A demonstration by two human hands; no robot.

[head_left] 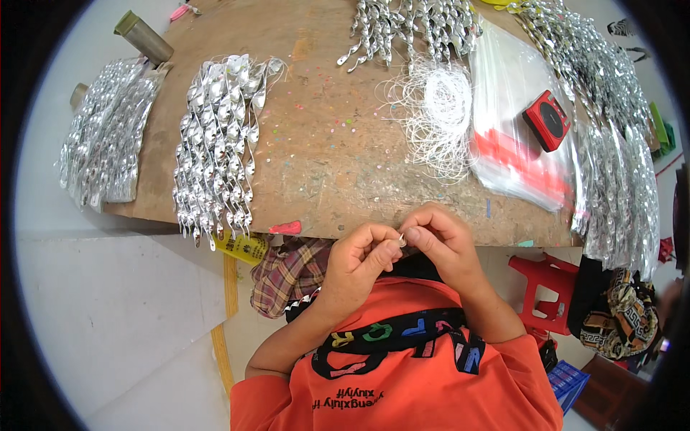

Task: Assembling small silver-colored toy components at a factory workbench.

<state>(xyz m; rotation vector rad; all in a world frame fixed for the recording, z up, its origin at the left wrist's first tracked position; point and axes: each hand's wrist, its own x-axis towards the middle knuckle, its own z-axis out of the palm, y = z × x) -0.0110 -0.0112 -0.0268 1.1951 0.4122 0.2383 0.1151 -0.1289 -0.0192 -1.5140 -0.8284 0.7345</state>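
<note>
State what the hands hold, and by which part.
Left hand and right hand pinch a small pale thing between them; which part cannot be told.

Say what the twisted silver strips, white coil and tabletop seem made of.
Silver strips: probably foil or metallised plastic, given mirror-bright glints. White coil: thin looping strands, perhaps nylon or cotton; finish unclear. Tabletop: likely wood or board, matt brown and scuffed.
</note>
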